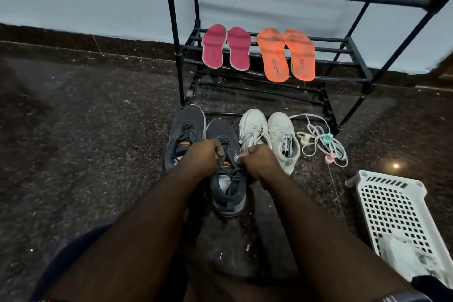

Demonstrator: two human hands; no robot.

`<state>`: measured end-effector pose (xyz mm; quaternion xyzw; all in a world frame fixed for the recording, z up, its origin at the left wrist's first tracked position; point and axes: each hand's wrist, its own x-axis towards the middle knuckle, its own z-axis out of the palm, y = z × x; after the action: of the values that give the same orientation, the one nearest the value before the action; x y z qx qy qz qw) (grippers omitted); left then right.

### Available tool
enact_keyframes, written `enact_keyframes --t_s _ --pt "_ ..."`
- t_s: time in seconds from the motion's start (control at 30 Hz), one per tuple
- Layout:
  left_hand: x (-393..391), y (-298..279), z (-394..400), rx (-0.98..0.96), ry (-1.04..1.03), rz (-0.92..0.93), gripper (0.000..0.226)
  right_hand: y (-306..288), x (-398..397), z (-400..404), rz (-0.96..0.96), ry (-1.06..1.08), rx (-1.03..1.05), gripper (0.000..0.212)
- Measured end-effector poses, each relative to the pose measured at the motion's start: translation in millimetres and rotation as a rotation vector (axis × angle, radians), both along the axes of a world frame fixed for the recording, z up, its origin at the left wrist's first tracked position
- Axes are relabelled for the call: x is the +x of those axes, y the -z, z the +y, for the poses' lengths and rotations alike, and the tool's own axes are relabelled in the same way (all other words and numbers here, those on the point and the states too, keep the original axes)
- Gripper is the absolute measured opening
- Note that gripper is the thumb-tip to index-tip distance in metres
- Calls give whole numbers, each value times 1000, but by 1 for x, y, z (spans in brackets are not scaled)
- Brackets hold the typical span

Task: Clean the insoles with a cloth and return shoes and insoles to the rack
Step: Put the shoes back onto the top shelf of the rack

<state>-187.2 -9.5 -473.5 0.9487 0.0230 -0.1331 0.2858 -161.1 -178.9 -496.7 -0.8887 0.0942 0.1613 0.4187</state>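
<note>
**A:** Grip first. Left hand (204,154) is curled round the tongue and laces of the dark shoe (226,174). Right hand (257,160) is fisted on that shoe's other side, fingers closed on what looks like a lace or the collar edge; can't tell which, the knuckles hide it.

**B:** So both on one shoe. Where's the rest?

**A:** Its partner shoe (183,132) sits on the floor just left, touching it. White pair (268,135) stands just to the right. Pink insoles (226,46) and orange insoles (286,54) lie side by side on the rack (355,56), middle shelf.

**B:** Step in hand, imo?

**A:** Looks like opening the shoe up, pulling tongue and laces apart, prob. so an insole can go in, or getting hold to lift it to the rack. Can't say which.

**B:** Tips?

**A:** If opening: pull the tongue up and fwd w/ the left, spread the collar w/ the right, keep the heel down on the floor so it doesn't skid. Don't yank the lace alone, it'll just tighten. If lifting: shift the right hand to the heel for a steadier carry.

**B:** Hazards?

**A:** Loose white cord w/ clips (321,142) lies near the white pair, easy to snag. White basket (392,211) at right is well apart, no issue. No cloth that I can pick out for sure; something pale sits in the basket but it's too blurry.
</note>
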Motion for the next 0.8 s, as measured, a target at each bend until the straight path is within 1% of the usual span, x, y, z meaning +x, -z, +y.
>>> enact_keyframes --t_s 0.1,0.2,0.37,0.47,0.57,0.67,0.8 --pt "7 2 1 -16 35 13 24 4 10 -1 24 -20 52 24" --pt "8 3 -1 -17 51 -10 21 10 17 -1 47 -56 100 31" --pt "4 3 -5 -22 82 -47 23 3 16 0 67 -93 159 25" --pt "2 1 -5 -39 93 -57 19 -1 13 1 99 -72 216 20" --pt "1 1 -5 -83 19 -86 20 -18 2 4 130 3 256 13" --pt "0 -1 -7 -141 -32 -68 14 -21 -3 5 219 100 423 16" --pt "0 -4 -6 -174 -81 -21 12 -23 -8 4 229 138 511 14"
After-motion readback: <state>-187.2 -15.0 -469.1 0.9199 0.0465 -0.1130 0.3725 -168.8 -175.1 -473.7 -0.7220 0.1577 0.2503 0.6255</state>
